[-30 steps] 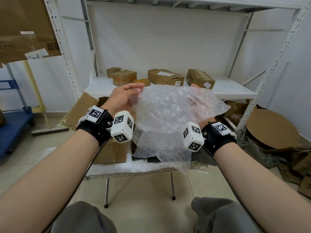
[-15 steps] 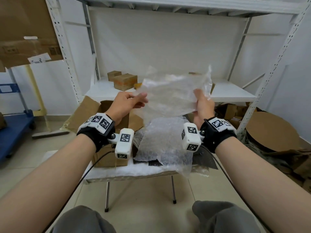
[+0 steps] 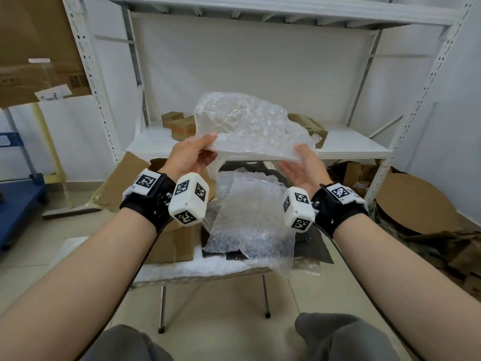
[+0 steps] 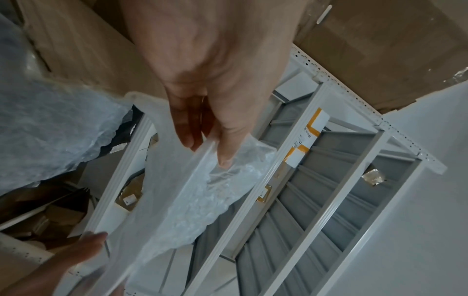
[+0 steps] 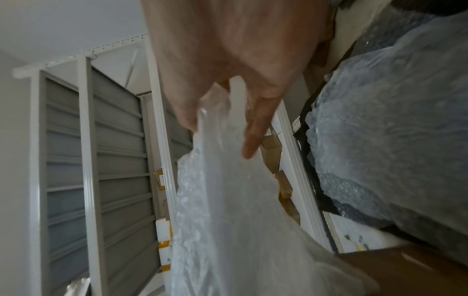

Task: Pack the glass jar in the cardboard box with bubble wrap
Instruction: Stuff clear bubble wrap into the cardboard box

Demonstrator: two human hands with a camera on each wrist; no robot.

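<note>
Both hands hold one sheet of bubble wrap (image 3: 250,128) up in the air above the small table. My left hand (image 3: 208,144) pinches its left edge, thumb on top, which the left wrist view also shows (image 4: 215,148). My right hand (image 3: 299,152), palm up, grips the right edge, and the sheet (image 5: 240,210) runs between its thumb and fingers (image 5: 253,140). A second bubble wrap sheet (image 3: 250,220) lies crumpled on the table. To its left stands the open cardboard box (image 3: 177,243), partly behind my left wrist. No glass jar shows in any view.
The folding table (image 3: 182,269) carries a white foam sheet. Behind it a white metal shelf (image 3: 351,147) holds small cardboard boxes (image 3: 179,126). Flattened cardboard and a round cardboard disc (image 3: 416,204) lie on the floor at right; a blue cart (image 3: 18,199) stands at left.
The sheet went from spread low over the table to lifted upright, and now tilts back with its lower edge toward me. My right hand has turned palm up under it.
</note>
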